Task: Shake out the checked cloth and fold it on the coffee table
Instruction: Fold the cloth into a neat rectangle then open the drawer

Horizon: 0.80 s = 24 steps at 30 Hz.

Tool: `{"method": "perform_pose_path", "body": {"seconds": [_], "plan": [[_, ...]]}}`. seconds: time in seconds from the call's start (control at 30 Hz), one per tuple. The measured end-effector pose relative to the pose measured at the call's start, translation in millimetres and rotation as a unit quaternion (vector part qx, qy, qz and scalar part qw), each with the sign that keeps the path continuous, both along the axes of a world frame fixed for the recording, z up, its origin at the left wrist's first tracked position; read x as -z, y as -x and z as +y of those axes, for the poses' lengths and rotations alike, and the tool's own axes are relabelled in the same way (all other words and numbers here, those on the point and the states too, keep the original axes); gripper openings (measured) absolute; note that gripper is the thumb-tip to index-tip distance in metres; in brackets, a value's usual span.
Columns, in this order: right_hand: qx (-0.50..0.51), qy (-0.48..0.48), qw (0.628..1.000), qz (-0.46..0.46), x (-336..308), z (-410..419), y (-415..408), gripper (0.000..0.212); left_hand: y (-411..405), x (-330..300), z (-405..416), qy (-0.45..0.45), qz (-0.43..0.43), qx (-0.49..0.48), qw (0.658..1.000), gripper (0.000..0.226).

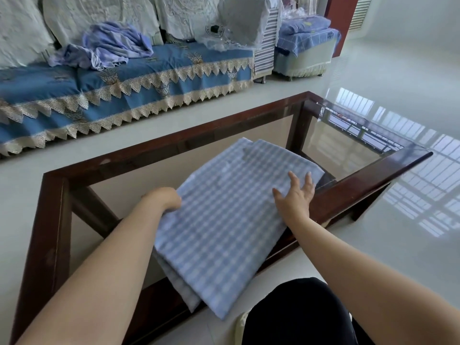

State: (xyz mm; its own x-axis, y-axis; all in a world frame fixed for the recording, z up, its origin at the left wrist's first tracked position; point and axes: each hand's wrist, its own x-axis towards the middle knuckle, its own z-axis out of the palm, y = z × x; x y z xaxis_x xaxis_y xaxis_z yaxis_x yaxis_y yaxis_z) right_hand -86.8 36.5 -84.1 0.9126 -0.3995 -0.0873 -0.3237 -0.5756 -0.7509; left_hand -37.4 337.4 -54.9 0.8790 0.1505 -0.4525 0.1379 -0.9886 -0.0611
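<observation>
The blue-and-white checked cloth [224,220] lies folded into a thick rectangle on the glass-topped coffee table [54,220], its near corner hanging over the table's front rail. My left hand [165,199] grips the cloth's left edge, fingers curled under it. My right hand [296,195] rests flat on the cloth's right side with the fingers spread apart. A small folded corner sticks out at the cloth's far end.
A sofa with a blue lace-trimmed cover [119,80] stands beyond the table, with a crumpled lilac sheet [112,46] on it. A padded stool with folded bedding [306,43] sits at the back right. Glossy white floor surrounds the table.
</observation>
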Motion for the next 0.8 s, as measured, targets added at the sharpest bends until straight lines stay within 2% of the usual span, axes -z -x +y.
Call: {"method": "perform_pose_path", "body": {"seconds": [0.07, 0.13, 0.2, 0.27, 0.33, 0.43, 0.5, 0.63, 0.73, 0.8], "plan": [[-0.013, -0.022, 1.000, -0.019, -2, -3, 6, 0.061, 11, -9, 0, 0.004, 0.121, 0.018, 0.993, 0.044], [-0.043, -0.016, 0.999, -0.010, -2, -6, 11, 0.063, 23, -12, -1, 0.032, 0.174, -0.004, 0.984, 0.062], [-0.074, 0.001, 0.997, 0.020, -2, -7, 16, 0.068, 31, -8, -6, 0.077, 0.106, -0.031, 0.991, 0.073], [-0.095, 0.017, 0.994, 0.057, -2, -7, 23, 0.072, 33, -1, -16, 0.085, -0.002, -0.050, 0.995, 0.076], [-0.110, 0.023, 0.990, 0.080, -2, -6, 31, 0.075, 31, 8, -27, 0.092, -0.056, -0.052, 0.993, 0.085], [-0.142, 0.042, 0.983, 0.106, -1, -3, 48, 0.078, 33, 16, -43, 0.103, -0.130, -0.037, 0.986, 0.068], [-0.170, 0.068, 0.977, 0.110, 3, -4, 59, 0.077, 33, 13, -52, 0.126, -0.147, -0.034, 0.980, 0.060], [-0.218, 0.129, 0.962, 0.102, 8, -18, 74, 0.067, 25, 7, -46, 0.282, -0.217, -0.043, 0.934, 0.032], [-0.263, 0.197, 0.940, 0.093, 8, -22, 78, 0.053, 24, 13, -26, 0.282, -0.226, -0.096, 0.928, 0.030], [-0.285, 0.239, 0.924, 0.088, 8, -18, 82, 0.054, 28, 19, -19, 0.267, -0.203, -0.121, 0.934, 0.027]]}}
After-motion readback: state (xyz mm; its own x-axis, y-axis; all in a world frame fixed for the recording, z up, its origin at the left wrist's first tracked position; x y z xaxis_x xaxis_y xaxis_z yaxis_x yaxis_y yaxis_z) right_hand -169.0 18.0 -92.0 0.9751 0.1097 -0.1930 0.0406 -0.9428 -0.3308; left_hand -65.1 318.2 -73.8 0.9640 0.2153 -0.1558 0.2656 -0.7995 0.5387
